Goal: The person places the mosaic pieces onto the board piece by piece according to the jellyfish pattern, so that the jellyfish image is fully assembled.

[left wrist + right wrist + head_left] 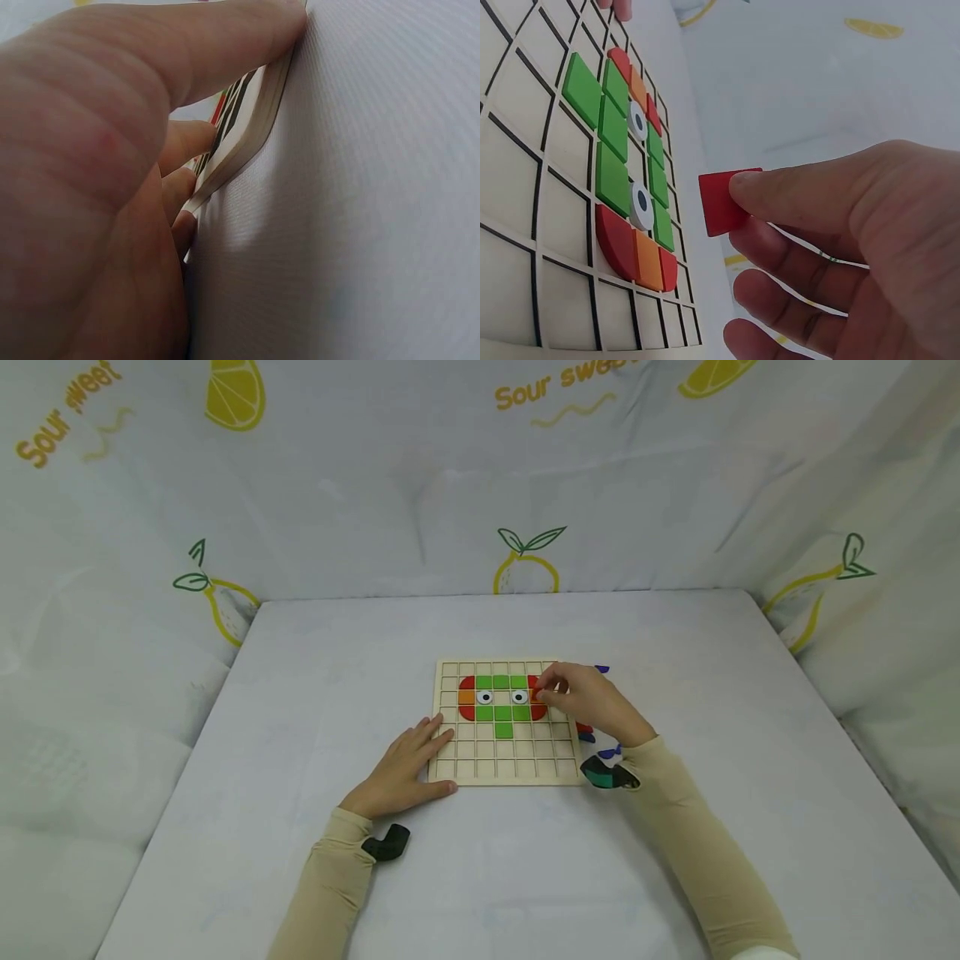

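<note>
A wooden grid board [465, 768] lies flat on the table. On it, green tiles [503, 729], two round eye tiles [484, 697], orange squares [648, 259] and red rounded corner tiles [615, 244] form a pattern. My right hand [592, 693] pinches a red tile [724, 202] between thumb and index finger, just above the board and apart from it in the right wrist view. At the board's left side rests my left hand [405, 768], fingers spread over the edge, thumb [247, 37] touching the near left corner.
To the right of the board, partly hidden by my right arm, lie blue pieces [602, 669] and a red piece [584, 727]. Behind the white table [337, 643] hangs a cloth wall [337, 527] printed with lemons.
</note>
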`<action>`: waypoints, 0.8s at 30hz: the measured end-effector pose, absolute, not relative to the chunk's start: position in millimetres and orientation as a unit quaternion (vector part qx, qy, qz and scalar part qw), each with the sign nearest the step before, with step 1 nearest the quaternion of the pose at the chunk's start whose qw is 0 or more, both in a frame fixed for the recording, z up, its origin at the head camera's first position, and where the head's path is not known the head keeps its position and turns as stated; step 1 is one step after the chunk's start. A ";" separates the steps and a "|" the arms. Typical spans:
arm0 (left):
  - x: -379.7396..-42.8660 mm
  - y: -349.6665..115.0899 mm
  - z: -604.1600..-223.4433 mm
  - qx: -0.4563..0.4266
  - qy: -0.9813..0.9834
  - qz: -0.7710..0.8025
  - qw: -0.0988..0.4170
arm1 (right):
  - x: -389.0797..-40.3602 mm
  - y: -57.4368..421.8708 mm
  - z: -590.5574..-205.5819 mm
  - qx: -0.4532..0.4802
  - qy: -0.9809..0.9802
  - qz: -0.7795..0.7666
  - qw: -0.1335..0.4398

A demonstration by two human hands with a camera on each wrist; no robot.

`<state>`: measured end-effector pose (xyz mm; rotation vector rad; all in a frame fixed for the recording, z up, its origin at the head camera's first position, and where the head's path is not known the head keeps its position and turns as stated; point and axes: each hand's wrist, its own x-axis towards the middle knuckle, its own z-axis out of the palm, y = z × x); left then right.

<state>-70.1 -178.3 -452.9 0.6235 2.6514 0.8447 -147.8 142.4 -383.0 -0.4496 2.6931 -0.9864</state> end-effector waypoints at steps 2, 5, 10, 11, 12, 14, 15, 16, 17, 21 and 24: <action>-70.1 -178.1 -452.3 0.215 0.920 0.293 0.146 | -148.7 140.5 -387.0 -0.156 0.922 -0.331 0.127; -69.9 -177.9 -452.0 0.212 0.921 0.291 0.148 | -149.0 137.2 -392.3 -0.161 0.922 -0.322 0.142; -70.1 -177.0 -451.4 0.212 0.919 0.296 0.149 | -147.0 131.5 -398.8 -0.168 0.919 -0.312 0.172; -70.2 -177.0 -451.7 0.213 0.919 0.296 0.148 | -146.6 130.6 -399.7 -0.170 0.918 -0.310 0.179; -70.3 -176.8 -451.7 0.214 0.919 0.297 0.148 | -146.2 129.6 -400.6 -0.172 0.916 -0.311 0.186; -70.2 -176.8 -452.2 0.213 0.920 0.296 0.147 | -145.5 127.6 -402.1 -0.177 0.913 -0.309 0.197; -70.2 -176.8 -452.6 0.211 0.920 0.294 0.148 | -145.3 126.6 -402.9 -0.180 0.913 -0.308 0.200; -70.2 -176.9 -453.2 0.211 0.921 0.294 0.146 | -145.1 125.5 -403.5 -0.182 0.913 -0.306 0.200; -70.2 -177.0 -453.4 0.211 0.921 0.293 0.146 | -144.5 124.4 -403.9 -0.184 0.913 -0.303 0.201; -70.0 -177.6 -453.2 0.209 0.922 0.291 0.147 | -143.3 121.0 -407.2 -0.197 0.919 -0.283 0.191; -70.0 -177.7 -452.2 0.211 0.921 0.294 0.145 | -142.5 119.1 -408.5 -0.202 0.924 -0.271 0.179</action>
